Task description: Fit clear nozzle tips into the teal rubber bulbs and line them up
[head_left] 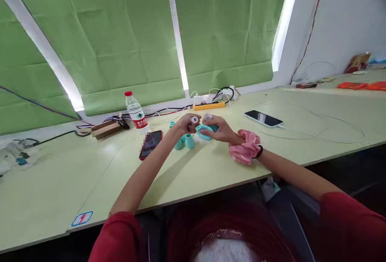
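My left hand (185, 124) is closed, with a small white tube-like piece (194, 120) in its fingers, its round open end facing me. Just to the right, my right hand (222, 129) grips a turquoise hollow bulb (204, 132) whose open neck points left. A whitish, translucent bit (208, 117) shows at the top of my right fingers; I cannot make out what it is. The two hands are close together above the table. Several similar turquoise bulbs stand below my left hand, one turquoise bulb (189, 141) nearest me. Some clear material (202, 138) lies under the hands.
A water bottle (136, 113) and a red-cased phone (151, 144) are on the left, with a cardboard piece (106, 129) beyond. A yellow power strip (209, 105) with cables lies behind. On the right, a phone (263, 118) trails a white cable. The table edge (211, 191) runs before me.
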### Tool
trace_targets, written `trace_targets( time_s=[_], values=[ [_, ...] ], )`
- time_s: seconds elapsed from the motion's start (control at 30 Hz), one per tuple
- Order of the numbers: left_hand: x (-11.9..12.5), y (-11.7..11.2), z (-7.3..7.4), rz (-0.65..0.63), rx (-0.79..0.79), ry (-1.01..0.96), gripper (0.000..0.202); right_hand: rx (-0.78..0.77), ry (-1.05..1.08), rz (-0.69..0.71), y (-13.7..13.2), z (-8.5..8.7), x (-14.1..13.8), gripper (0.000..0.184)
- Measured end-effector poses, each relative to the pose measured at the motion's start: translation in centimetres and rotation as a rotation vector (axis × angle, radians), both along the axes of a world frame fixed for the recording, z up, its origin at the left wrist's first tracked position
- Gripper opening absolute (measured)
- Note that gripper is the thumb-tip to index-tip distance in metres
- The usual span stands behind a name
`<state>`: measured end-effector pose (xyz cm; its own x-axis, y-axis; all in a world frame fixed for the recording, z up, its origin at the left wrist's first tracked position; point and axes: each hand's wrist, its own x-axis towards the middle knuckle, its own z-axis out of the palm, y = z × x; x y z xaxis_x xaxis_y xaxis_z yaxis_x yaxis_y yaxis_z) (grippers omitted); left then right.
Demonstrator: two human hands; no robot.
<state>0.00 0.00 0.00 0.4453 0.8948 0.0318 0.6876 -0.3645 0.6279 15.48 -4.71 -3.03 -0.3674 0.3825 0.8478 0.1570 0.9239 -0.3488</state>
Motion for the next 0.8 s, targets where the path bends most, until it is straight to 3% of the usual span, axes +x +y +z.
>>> trace_targets(
  time_s=[0.1, 0.2, 0.3, 0.4, 0.6, 0.8],
  values=[
    [0.7, 0.2, 0.0, 0.192, 0.205, 0.16, 0.034, -0.095, 0.122, -0.135, 1.4, -0.4, 0.3, 0.024],
    [1.3, 0.6, -0.4, 0.289, 0.394, 0.37, 0.039, -0.208, 0.271, -0.292, 2.7, -0.6, 1.0, 0.028],
    [1.6, 1.2, -1.4, 0.23, 0.467, 0.581, 0.035, -0.293, 0.318, -0.401, 4.1, -0.8, 1.8, 0.032],
    [1.6, 1.7, -2.3, 0.14, 0.455, 0.605, 0.027, -0.335, 0.244, -0.459, 5.5, -1.4, 2.4, 0.037],
    [1.1, 2.4, -2.1, 0.165, 0.509, 0.465, 0.031, -0.234, 0.004, -0.56, 7.0, -3.0, 2.3, 0.038],
    [1.5, 2.8, -0.4, -0.069, 0.088, -0.143, 0.034, -0.141, -0.033, -0.575, 6.9, -3.4, 1.6, 0.035]
  ],
)
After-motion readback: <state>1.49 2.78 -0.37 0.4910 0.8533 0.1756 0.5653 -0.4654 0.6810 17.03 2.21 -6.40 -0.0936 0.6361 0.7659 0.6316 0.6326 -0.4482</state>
